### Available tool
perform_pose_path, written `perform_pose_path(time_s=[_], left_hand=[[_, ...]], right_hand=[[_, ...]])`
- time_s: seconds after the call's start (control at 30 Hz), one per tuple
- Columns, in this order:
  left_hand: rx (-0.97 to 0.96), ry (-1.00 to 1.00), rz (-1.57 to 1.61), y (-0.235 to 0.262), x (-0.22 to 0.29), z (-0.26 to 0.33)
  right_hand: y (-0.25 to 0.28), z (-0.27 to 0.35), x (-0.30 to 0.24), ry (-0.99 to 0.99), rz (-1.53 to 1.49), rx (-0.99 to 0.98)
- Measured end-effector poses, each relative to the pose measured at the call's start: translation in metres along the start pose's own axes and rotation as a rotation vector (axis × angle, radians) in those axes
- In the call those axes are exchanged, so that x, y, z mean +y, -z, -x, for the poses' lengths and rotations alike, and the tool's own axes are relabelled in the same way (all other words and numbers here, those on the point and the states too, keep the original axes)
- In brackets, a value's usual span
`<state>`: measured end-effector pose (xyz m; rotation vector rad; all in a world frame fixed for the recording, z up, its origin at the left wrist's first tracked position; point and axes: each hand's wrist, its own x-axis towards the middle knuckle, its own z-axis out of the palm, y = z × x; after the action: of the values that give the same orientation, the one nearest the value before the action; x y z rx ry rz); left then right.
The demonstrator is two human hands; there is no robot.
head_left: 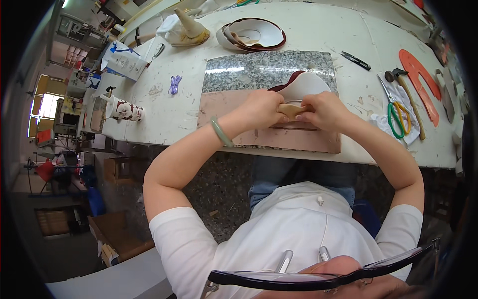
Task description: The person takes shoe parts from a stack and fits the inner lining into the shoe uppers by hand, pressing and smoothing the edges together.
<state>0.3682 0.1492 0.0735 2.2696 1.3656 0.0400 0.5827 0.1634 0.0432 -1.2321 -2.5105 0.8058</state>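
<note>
My left hand (pixel 267 108) and my right hand (pixel 323 109) meet over a work board, both closed, pinching a beige, leather-like piece (pixel 293 109) between thumbs and fingers. It appears to belong to a curved piece that looks like a shoe upper (pixel 309 83), white inside with a dark red edge, standing up behind my fingers. Part of it is hidden by my hands. Beneath lies the board, its far part a speckled grey stone slab (pixel 234 74) and its near part a pinkish-brown sheet (pixel 219 107).
Similar white, dark-red-edged pieces (pixel 269 36) sit stacked at the back, beside a glue-stained pot (pixel 191 36). On the right lie thread snips (pixel 356 60), scissors (pixel 397 117), a hammer (pixel 411 94) and an orange-red template (pixel 420 74). A patterned cup (pixel 124 109) and purple cord (pixel 174 85) are left.
</note>
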Motion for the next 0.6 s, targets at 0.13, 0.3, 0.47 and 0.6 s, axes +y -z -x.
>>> perform_pose_path(time_s=[0.13,0.3,0.47,0.6], left_hand=[[-0.108,0.074,-0.022,0.008,0.002,-0.006],[-0.117,0.082,-0.072,0.007,0.005,-0.011],[-0.050,0.010,-0.129,0.002,0.004,-0.013],[-0.003,-0.072,-0.237,0.000,0.011,-0.013]], right_hand=[[0.002,-0.006,-0.002,-0.051,0.012,-0.044],[0.007,-0.010,-0.008,-0.091,0.068,-0.091],[0.004,-0.016,-0.010,-0.098,0.128,-0.127],[-0.007,-0.011,-0.014,0.017,0.417,-0.059]])
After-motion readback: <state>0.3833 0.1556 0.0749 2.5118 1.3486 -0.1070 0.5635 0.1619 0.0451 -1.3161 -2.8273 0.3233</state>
